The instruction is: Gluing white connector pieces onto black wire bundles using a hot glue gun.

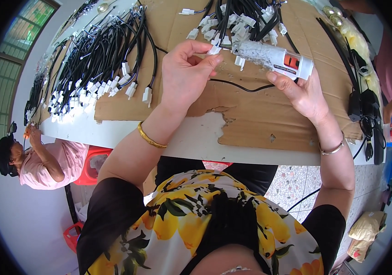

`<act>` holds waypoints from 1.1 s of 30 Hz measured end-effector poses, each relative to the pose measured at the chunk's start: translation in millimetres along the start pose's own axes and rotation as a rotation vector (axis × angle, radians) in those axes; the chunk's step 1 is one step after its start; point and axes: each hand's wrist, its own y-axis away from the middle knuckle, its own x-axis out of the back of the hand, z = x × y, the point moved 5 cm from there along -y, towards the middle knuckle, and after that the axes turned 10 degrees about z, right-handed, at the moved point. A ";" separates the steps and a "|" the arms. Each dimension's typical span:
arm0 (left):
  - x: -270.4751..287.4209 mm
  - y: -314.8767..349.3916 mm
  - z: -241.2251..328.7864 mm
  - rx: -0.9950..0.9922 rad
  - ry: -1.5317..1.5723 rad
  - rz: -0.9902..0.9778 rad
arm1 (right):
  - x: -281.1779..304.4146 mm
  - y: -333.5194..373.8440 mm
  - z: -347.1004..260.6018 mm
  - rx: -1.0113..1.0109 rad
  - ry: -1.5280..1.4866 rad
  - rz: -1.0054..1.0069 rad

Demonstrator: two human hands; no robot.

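Note:
My left hand (183, 78) pinches a small white plug connector (214, 50) between thumb and fingertips. In my right hand (305, 95) lies a white cylindrical tool (260, 55) with a worn, wrapped front part and an orange-and-black patch near its clear rear end. Its thin tip points left and meets or nearly meets the connector; I cannot tell whether they touch. Just under the tool another white connector (240, 61) hangs. A thin black cord (241, 87) curves across the cardboard (269, 123) below both hands.
Black cables with white connectors (108, 59) are heaped at the left. Another cable bundle (237, 23) lies beyond my hands. Black adapters with coiled cords (363, 107) sit near the right edge. A co-worker in pink (53, 160) works at the far left, by a red stool (92, 167).

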 end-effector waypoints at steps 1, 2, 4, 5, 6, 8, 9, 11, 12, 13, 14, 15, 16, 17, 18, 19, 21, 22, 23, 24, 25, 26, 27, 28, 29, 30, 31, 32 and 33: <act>-0.2 0.2 -0.1 0.000 0.000 0.000 | 0.0 0.2 1.2 -0.019 -0.010 0.003; 0.0 0.4 -0.3 0.001 -0.011 0.007 | 0.0 0.3 2.4 -0.019 -0.010 0.003; 0.2 0.4 0.3 0.001 -0.022 0.013 | 0.1 0.3 4.0 0.006 0.011 -0.010; 0.2 0.3 0.7 -0.003 -0.027 0.012 | 0.5 0.4 4.4 0.005 0.010 -0.010; 0.5 0.3 1.0 -0.007 -0.032 0.012 | 0.3 0.4 5.3 -0.011 -0.010 -0.018; 0.5 0.3 0.5 -0.003 -0.029 0.014 | 0.4 0.5 6.4 -0.027 -0.030 -0.027; 0.6 0.3 0.3 0.000 -0.026 0.016 | 1.1 0.4 7.3 -0.031 0.029 -0.022; 0.8 0.4 1.0 0.000 -0.028 0.016 | 1.8 0.4 8.9 -0.035 0.087 -0.018; 0.8 0.4 1.3 -0.001 -0.029 0.016 | 1.9 0.6 9.6 -0.028 0.075 -0.012; 0.8 0.3 1.4 0.000 -0.029 0.015 | 2.0 0.7 9.8 -0.022 0.063 -0.006; 0.6 0.2 1.4 0.002 -0.032 0.014 | 2.1 0.7 9.5 -0.023 0.063 -0.006; 0.5 0.1 1.2 0.003 -0.035 0.013 | 2.1 0.7 9.5 -0.038 0.066 -0.012; 0.5 0.0 0.7 0.004 -0.036 0.013 | 2.1 0.7 9.7 -0.053 0.069 -0.018; 0.5 0.0 0.2 -0.002 -0.028 0.011 | 2.6 0.6 9.6 -0.053 0.069 -0.018; 0.6 -0.1 0.3 -0.008 -0.020 0.010 | 2.7 0.1 9.4 -0.045 0.090 -0.024; 0.5 -0.1 1.0 -0.008 -0.021 0.009 | 2.7 -0.2 9.3 -0.036 0.112 -0.029; -0.1 0.2 0.9 0.031 0.001 0.011 | 2.9 -0.2 9.5 -0.030 0.104 -0.024; -0.4 0.0 0.0 0.030 0.001 0.011 | 3.2 -0.2 9.5 -0.024 0.098 -0.018; -0.5 -0.7 -1.7 0.036 0.043 0.013 | 3.2 -0.2 9.8 -0.024 0.098 -0.018; -0.4 -1.3 -2.8 0.043 0.085 0.016 | 3.3 -0.5 8.6 -0.003 0.089 -0.012; -0.2 -1.8 -3.7 0.043 0.084 0.016 | 3.5 -0.7 7.5 0.016 0.080 -0.006; -0.4 -2.3 -4.6 0.046 0.097 0.006 | 3.4 -0.9 7.8 0.016 0.079 -0.006; -0.7 -2.7 -5.2 0.049 0.110 -0.003 | 4.2 -1.4 8.5 0.015 0.082 0.016; -0.8 -2.8 -5.4 0.049 0.109 -0.004 | 5.0 -1.6 9.0 0.013 0.084 0.039; -1.2 -2.9 -5.9 0.054 0.114 -0.008 | 5.0 -1.4 7.8 0.012 0.084 0.039; -1.2 -2.9 -6.2 0.058 0.117 -0.010 | 5.0 -1.2 6.0 -0.006 0.070 0.045; -0.9 -3.1 -6.3 0.059 0.116 -0.010 | 5.1 -1.1 5.4 -0.023 0.056 0.051; -0.8 -3.3 -6.6 0.066 0.136 -0.014 | 4.5 -1.2 6.2 -0.024 0.055 0.051; -1.2 -3.7 -6.9 0.074 0.157 -0.019 | 4.3 -1.2 5.7 0.011 0.055 0.053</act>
